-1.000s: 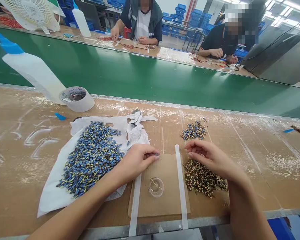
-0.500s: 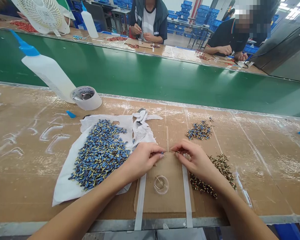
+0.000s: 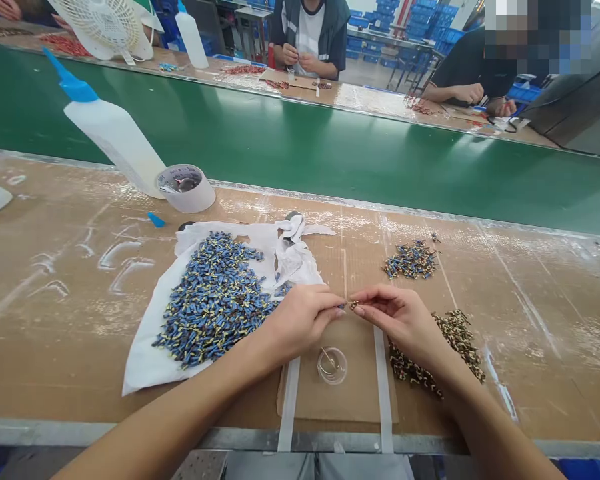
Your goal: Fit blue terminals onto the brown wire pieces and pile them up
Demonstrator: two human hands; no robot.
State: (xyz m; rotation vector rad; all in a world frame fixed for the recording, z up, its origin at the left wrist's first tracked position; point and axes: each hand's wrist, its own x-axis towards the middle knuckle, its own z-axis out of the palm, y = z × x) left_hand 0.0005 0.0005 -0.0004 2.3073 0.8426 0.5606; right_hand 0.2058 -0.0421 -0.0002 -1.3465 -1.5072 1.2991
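Observation:
Thumb and forefinger of my left hand (image 3: 305, 319) are closed on a small blue piece (image 3: 341, 307). My right hand (image 3: 403, 317) pinches a small brown-and-cream piece (image 3: 354, 305). The two pieces are close together; whether they touch I cannot tell. Below them, a clear round cup (image 3: 332, 366) with a thin stick in it stands on a taped cardboard pad (image 3: 340, 408). A heap of blue-and-yellow pieces (image 3: 215, 300) lies left of my left hand on a white sheet (image 3: 143, 363). Brown-and-cream pieces (image 3: 460, 343) are heaped beside my right wrist.
A smaller mixed pile (image 3: 411, 260) lies behind my right hand. At the back left stand a white squeeze bottle (image 3: 117, 143) with a blue nozzle and a tape roll (image 3: 193, 199). Beyond the green belt (image 3: 290, 147), people work at another bench with a white fan (image 3: 107, 30).
My hands have drawn closer, bringing the blue piece and the brown-and-cream piece almost together. The whole view has shifted, so everything appears somewhat further right.

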